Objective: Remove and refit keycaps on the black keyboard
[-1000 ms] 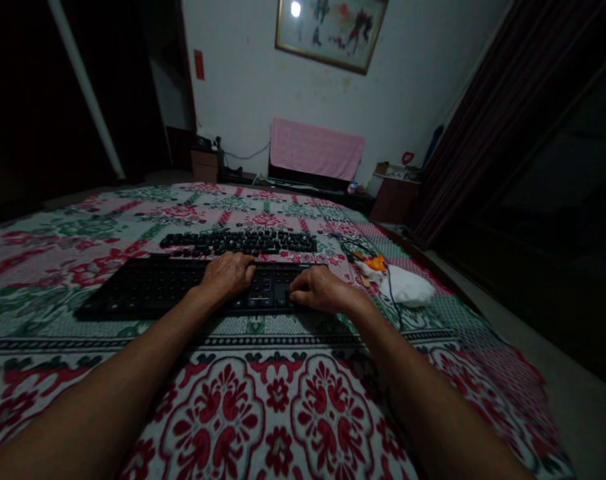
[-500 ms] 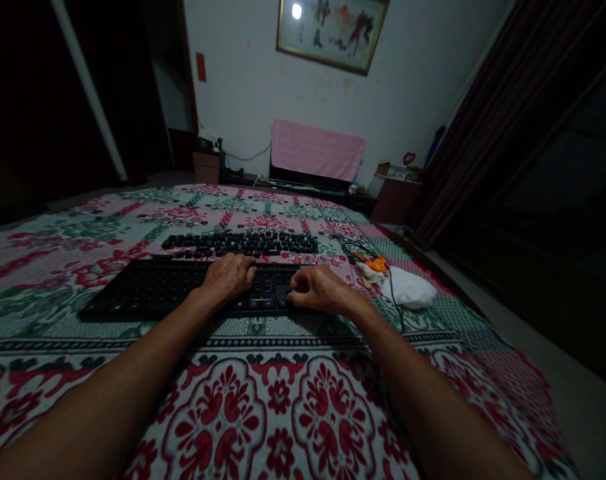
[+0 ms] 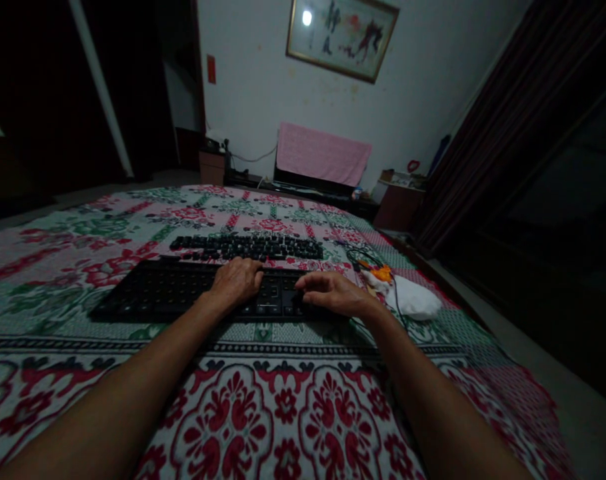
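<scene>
A black keyboard lies on a flower-patterned bedspread, many of its key positions showing without caps. My left hand rests on its middle, knuckles up and fingers bent over toward the far edge, holding it. Over the number pad at the right end is my right hand; its thumb and forefinger stand apart, and I make out nothing held between them. Just beyond the keyboard, loose black keycaps sit in uneven rows. The left fingertips are hidden behind the hand.
Right of the keyboard lie a white bag, an orange item and a dark cable. The bedspread stretches to the bed's edges. Against the far wall, a pink towel covers a dark screen.
My right thumb and forefinger, closer together before over the number pad, have parted and drawn slightly up. My left hand stays on the keyboard. The whole view has shifted slightly.
</scene>
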`<state>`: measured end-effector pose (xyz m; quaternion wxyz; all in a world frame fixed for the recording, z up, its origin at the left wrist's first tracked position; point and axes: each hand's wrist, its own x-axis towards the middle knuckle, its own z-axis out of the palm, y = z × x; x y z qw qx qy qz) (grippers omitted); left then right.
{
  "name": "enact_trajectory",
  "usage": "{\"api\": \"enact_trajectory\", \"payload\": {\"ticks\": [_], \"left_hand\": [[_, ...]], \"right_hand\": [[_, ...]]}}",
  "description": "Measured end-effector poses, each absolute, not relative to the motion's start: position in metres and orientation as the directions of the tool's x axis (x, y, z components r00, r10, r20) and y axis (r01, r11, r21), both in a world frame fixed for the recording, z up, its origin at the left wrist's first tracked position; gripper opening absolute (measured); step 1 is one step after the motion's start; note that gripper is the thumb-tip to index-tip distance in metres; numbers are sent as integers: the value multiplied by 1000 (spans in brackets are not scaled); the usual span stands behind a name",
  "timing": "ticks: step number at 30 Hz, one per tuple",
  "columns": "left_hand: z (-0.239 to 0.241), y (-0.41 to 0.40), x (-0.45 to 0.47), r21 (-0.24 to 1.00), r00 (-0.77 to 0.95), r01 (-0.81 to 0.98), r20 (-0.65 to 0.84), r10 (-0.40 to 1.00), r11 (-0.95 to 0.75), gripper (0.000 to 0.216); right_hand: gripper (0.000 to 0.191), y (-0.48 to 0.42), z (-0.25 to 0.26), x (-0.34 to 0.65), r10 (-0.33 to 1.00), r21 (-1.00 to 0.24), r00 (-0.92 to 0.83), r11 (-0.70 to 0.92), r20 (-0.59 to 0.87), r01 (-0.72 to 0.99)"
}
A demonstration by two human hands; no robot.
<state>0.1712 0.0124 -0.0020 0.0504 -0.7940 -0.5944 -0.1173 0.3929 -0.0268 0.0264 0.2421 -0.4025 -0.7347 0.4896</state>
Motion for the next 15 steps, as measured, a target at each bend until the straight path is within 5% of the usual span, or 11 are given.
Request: {"api": "enact_trajectory", "payload": {"ticks": [15], "left_hand": [[-1,12,172,83,255,956,232,939,-280,40]], "right_hand": [[29,-25,26,396,840,-883,-542,240,-19,404]]}}
